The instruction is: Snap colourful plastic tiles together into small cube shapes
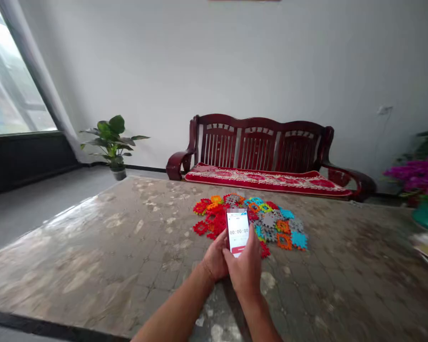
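Both my hands hold a smartphone (238, 233) upright above the covered surface, its lit screen showing a timer at 00:00:00 and a red button at the bottom. My left hand (216, 258) is closed around the phone's left side and lower edge. On the right side my right hand (245, 266) grips it too, with a thumb near the bottom of the screen. Just beyond the phone lies a pile of toothed plastic puzzle pieces, among them a red piece (200, 228), an orange square frame (284, 241) and a blue piece (299, 240). The phone and hands hide part of the pile.
A patterned brown cloth (128, 237) covers the broad surface. Behind it stands a dark red wooden bench (257, 142) with a red floral cover (267, 178). A potted plant (116, 137) is at the left, purple flowers (419, 173) at the right.
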A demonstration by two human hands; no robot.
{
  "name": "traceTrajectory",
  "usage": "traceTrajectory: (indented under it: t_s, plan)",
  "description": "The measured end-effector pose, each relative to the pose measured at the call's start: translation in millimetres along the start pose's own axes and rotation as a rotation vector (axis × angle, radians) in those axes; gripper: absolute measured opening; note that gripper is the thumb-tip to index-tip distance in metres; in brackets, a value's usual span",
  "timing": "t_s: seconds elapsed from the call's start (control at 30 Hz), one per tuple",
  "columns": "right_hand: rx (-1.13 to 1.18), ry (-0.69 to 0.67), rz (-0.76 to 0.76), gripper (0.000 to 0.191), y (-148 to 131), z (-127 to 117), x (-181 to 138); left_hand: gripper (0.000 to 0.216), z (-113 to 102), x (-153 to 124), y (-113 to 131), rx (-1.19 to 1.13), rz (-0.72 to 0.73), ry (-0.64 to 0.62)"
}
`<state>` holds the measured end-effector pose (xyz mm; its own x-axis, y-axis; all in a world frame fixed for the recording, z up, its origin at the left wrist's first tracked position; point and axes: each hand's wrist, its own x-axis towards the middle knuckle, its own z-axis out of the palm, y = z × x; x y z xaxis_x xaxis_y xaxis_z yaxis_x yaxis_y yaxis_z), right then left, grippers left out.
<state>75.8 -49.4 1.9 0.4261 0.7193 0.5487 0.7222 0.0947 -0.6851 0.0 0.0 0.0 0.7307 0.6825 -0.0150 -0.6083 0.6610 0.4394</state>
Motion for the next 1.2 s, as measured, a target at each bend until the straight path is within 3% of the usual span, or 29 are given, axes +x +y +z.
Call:
traceTrajectory:
  t_s: [0.37, 0.73, 1.2]
  plan:
    - [-0.011, 0.025, 0.029, 0.085, -3.0, 0.8, -1.8, 0.057, 14.9, -4.7, 1.9, 0.015, 0.001, -0.054]
    - [-0.047, 0.068, 0.035, 0.084, -9.5, 2.7, -3.6, 0.058, 11.8, -5.8, 3.0, 0.013, 0.003, 0.008]
    - [-0.058, 0.114, 0.044, 0.083, -11.8, 2.3, -2.5, 0.059, 14.9, -7.9, 3.0, 0.010, -0.010, -0.022]
